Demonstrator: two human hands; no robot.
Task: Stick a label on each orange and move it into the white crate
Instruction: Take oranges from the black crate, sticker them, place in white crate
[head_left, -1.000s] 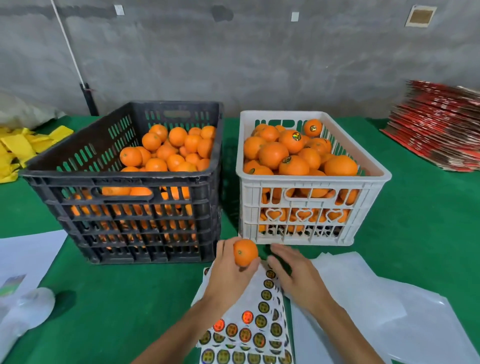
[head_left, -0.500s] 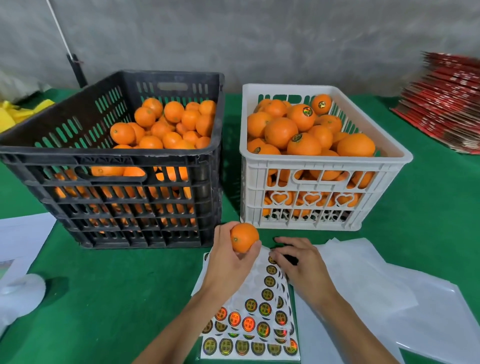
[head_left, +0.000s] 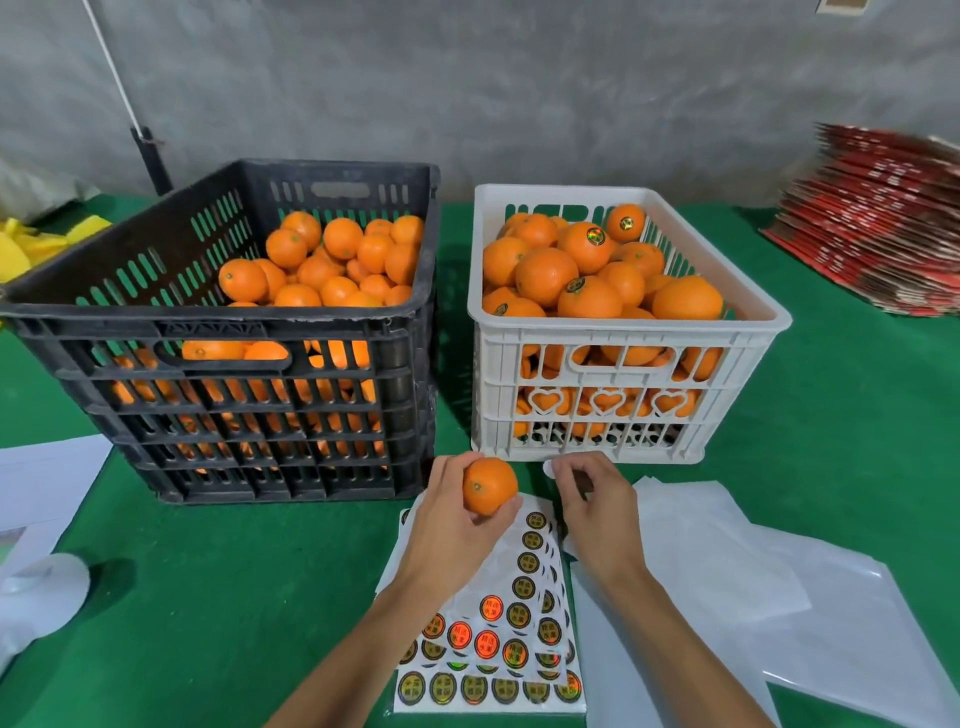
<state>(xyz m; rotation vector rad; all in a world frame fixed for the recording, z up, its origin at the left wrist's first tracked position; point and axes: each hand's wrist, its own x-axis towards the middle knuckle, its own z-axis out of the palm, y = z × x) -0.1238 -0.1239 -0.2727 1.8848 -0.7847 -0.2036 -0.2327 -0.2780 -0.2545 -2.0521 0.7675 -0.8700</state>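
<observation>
- White backing sheets of round stickers (head_left: 511, 631) on the green table: black discs with gold rims and holographic red ones, each printed with Chinese characters; "精选水果" appears readable on the red ones, the rest too small to confirm.
- Round gold-and-black labels (head_left: 596, 235) on oranges in the white plastic crate (head_left: 626, 332): print illegible.

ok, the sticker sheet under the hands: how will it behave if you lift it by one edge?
Probably floppy: the sticker sheet looks thin, its top layers already curling off the stack. Likely very light, so it may slide on the green table cover. Several sheets seem stacked, so one could peel away alone.
</observation>
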